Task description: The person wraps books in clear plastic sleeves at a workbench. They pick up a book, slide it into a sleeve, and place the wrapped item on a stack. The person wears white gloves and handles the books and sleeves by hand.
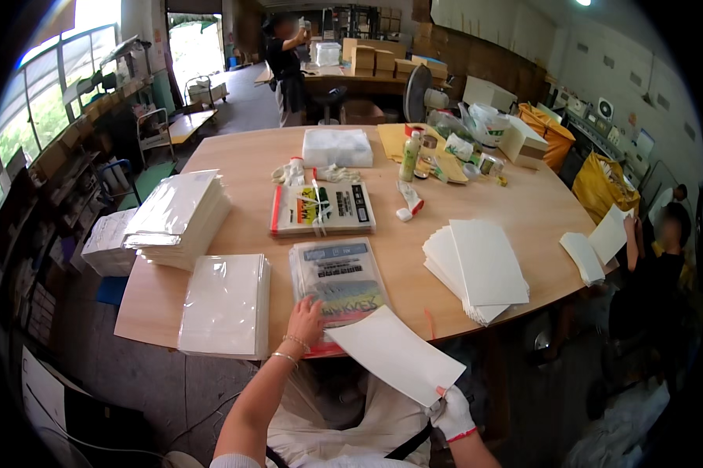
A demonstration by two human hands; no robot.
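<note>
L hand (305, 320) on printed bags (340, 271), R hand (451, 413) holding wht sheet (396, 352)

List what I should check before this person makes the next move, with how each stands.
1. White sheet held in the right hand: ok, gripped near its lower-right corner.
2. Left hand on the printed plastic bags: ok.
3. Gloves on both hands: not ok, the left is bare.
4. Loose white sheet stack squared up: not ok, fanned out.
5. Top bag's mouth open: cannot tell.
</note>
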